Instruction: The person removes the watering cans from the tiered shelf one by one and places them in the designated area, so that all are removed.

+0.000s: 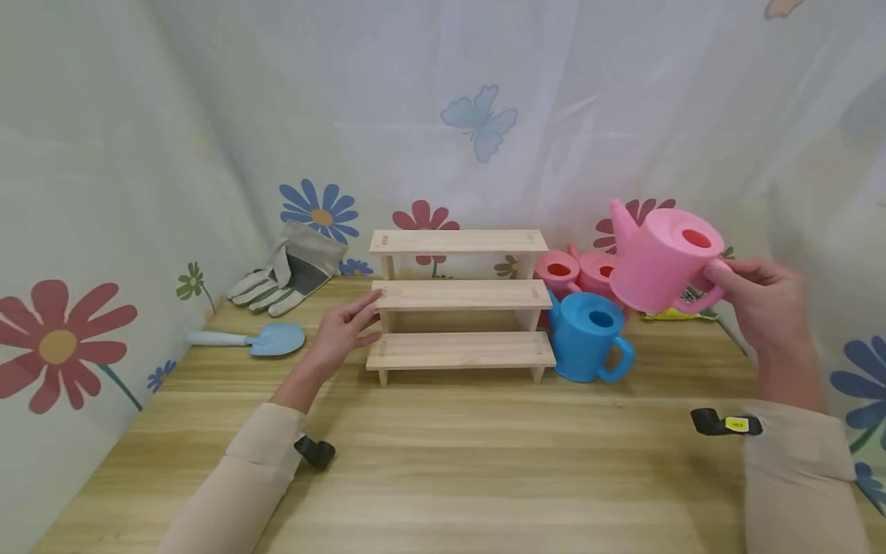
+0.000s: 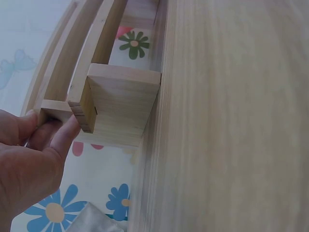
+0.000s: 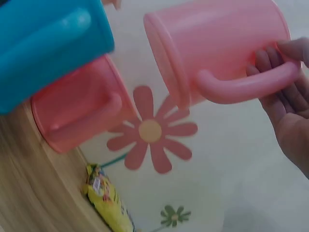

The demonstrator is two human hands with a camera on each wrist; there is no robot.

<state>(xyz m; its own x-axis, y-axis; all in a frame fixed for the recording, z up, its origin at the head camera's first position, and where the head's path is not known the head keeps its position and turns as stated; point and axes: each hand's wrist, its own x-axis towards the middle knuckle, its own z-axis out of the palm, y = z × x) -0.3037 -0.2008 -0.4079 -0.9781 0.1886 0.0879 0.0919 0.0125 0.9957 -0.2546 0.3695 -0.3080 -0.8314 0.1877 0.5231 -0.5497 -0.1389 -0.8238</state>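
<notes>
Up in the air at the right, my right hand [image 1: 768, 304] grips a pink watering can [image 1: 651, 265] by its handle [image 3: 246, 87], its spout pointing left and up. My left hand [image 1: 338, 338] holds the left end of a three-step wooden stand [image 1: 460, 295]. In the left wrist view its thumb and fingers [image 2: 65, 137] pinch around the end of the middle step. All the steps are bare. A blue watering can [image 1: 584, 342] stands beside the stand's right end. Behind it are two more pink watering cans [image 1: 556, 271], partly hidden by the stand and the blue can.
A trowel [image 1: 275, 339] with a pale handle lies at the left of the wooden table [image 1: 484, 462], near a pair of work gloves [image 1: 291, 273]. A yellow packet [image 3: 110, 200] lies by the back right edge. Flower-printed curtains [image 1: 388, 92] hang around the table.
</notes>
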